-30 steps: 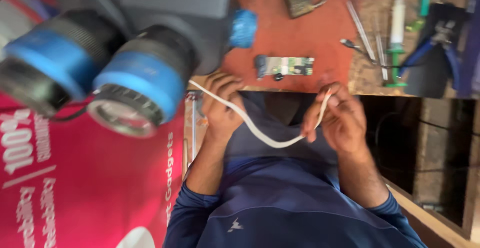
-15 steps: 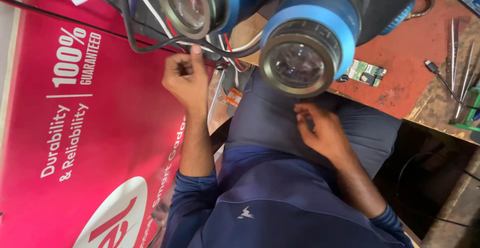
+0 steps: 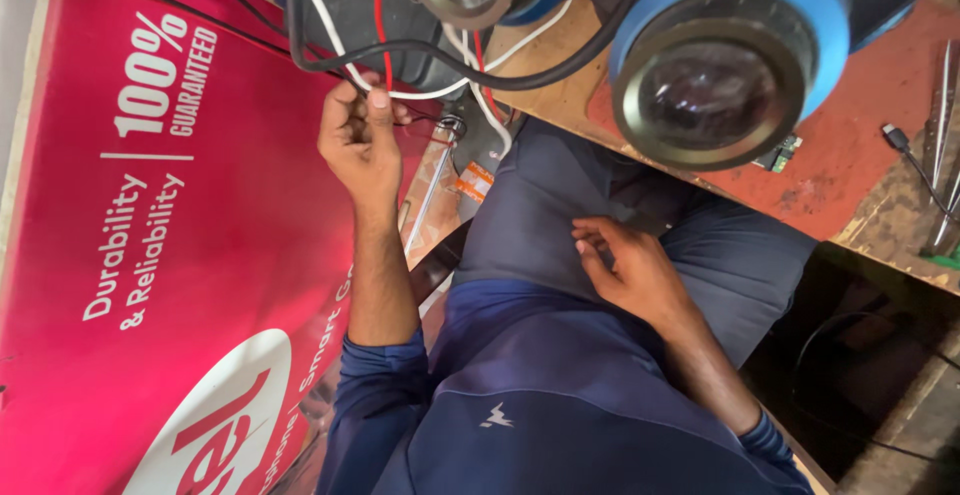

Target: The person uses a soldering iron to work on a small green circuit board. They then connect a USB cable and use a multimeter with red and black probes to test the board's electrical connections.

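- White cable [image 3: 440, 90], thin and curved, runs among black and red wires beneath the blue-ringed lamp unit [image 3: 725, 75] at the workbench [image 3: 850, 180] edge.
- Left hand [image 3: 360, 140], raised left of the lamp unit, is curled into a fist with thumb up, pinching the white cable.
- Right hand [image 3: 630, 270], below the lamp unit, rests flat on the person's dark blue trouser leg [image 3: 560, 215], fingers loosely bent, holding nothing.
- Red printed banner [image 3: 150, 255] lies further left.

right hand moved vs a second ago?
Yes. The right hand has dropped off the white cable and come down from the bench edge onto the lap.
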